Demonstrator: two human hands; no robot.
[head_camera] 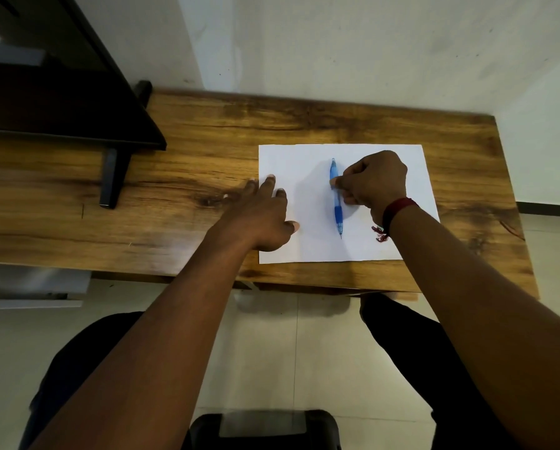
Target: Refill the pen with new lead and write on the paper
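The pen (336, 196) lies on the paper (307, 241), a blue one, its tip pointing back toward us and its cap end toward the wall. It sits right of the sheet's middle. Our right hand (371, 183) is curled around its upper barrel, thumb and fingertips pinched on it; whether the pen is lifted or resting on the sheet we cannot tell, though a soft shadow to its left hints it may be just off the surface.

Our left hand (262, 219) rests with fingers spread flat across the paper's left edge, half on the sheet and half on the desk (191, 151), holding nothing and seemingly pinning the page.

The paper looks blank: we see no marks on it. We also see no loose lead or lead case anywhere on the desk, and the pen appears fully assembled. So we judge the task to be at its start: the pen just being picked up, with the refill and the writing both left to do. If the refill is already done, nothing here shows it.

A dark monitor (61, 92) stands at the far left.
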